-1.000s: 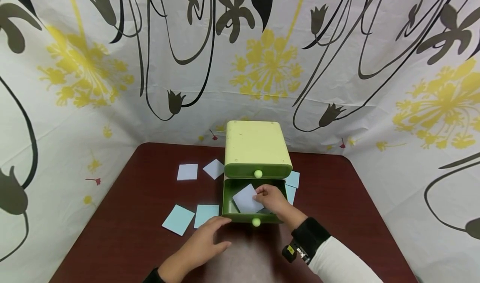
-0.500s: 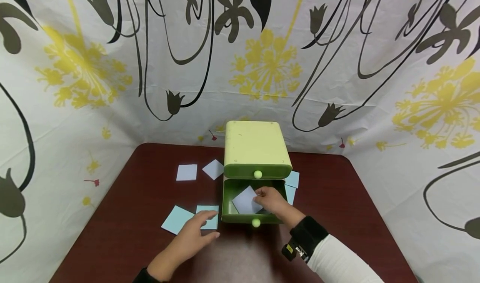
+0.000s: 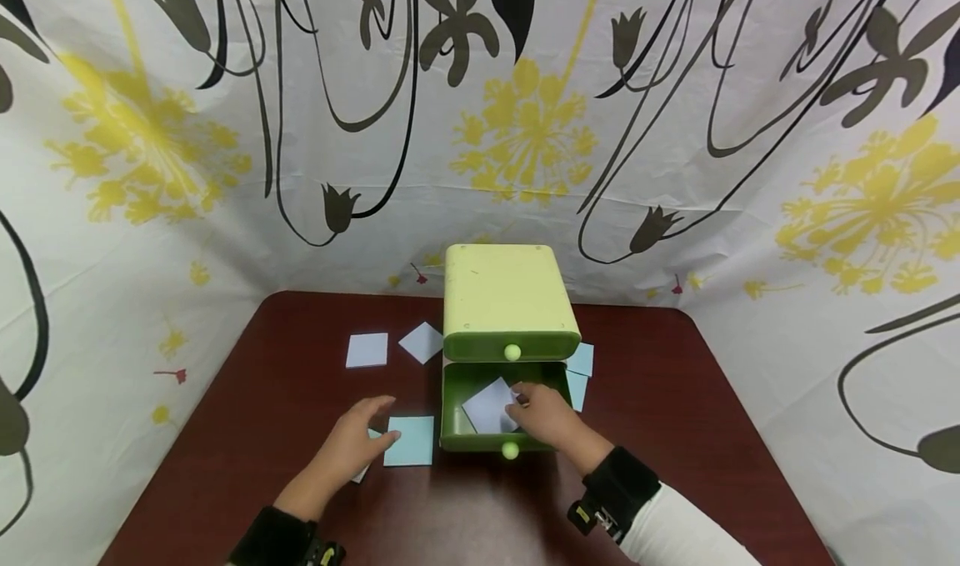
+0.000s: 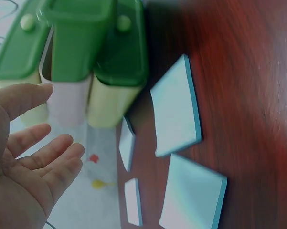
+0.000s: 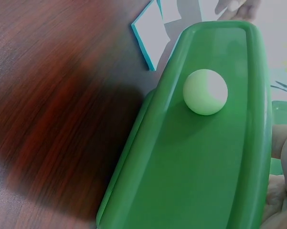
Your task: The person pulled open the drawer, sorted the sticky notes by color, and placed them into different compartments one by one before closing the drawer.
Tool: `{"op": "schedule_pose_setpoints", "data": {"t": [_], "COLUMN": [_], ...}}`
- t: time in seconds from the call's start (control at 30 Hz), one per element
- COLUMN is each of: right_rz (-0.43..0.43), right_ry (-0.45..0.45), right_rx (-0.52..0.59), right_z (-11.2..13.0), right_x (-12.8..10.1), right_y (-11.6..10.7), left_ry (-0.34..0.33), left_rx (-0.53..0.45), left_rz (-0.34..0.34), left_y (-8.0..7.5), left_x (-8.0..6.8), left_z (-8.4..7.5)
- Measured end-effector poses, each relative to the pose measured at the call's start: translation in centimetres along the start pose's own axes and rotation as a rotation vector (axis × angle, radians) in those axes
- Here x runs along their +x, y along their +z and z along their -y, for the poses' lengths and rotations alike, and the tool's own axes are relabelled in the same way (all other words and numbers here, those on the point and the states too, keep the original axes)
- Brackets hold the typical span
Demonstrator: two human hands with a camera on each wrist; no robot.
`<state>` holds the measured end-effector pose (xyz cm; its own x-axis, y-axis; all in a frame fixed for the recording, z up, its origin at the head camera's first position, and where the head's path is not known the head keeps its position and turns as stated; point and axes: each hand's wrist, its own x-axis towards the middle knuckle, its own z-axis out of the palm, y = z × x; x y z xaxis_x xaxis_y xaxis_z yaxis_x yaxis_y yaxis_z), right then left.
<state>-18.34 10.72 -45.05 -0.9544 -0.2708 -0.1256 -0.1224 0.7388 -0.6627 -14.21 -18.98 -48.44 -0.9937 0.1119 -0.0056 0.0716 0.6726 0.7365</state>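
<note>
on the table, right hand pinches a card in the drawer; left hand relaxed.

- The drawer box is seen as smooth, glossy plastic.
- The table is glossy wood grain.
- The cards are matt paper.

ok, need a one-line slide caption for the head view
Right hand holds a pale note in the open lower drawer; left hand rests on blue notes beside it.
</note>
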Motion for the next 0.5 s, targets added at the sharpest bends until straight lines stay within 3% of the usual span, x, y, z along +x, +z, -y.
{"op": "schedule_pose_setpoints", "data": {"t": [0.27,0.5], "right_rz": [-0.010,-0.022], "right_ry": [-0.018,-0.022], "right_rx": [-0.033,-0.094], "right_z": [-0.3,-0.1], "right_x": [-0.1,-0.3], "right_y": [0.1,0.3], "left_ry": [-0.027,-0.053], "left_rx": [-0.006,0.034], "left_rz": [0.022,0.020], "left_y": [-0.9,-1.4], "left_x": [3.3,5.9], "left_z": [2.4,3.4]}}
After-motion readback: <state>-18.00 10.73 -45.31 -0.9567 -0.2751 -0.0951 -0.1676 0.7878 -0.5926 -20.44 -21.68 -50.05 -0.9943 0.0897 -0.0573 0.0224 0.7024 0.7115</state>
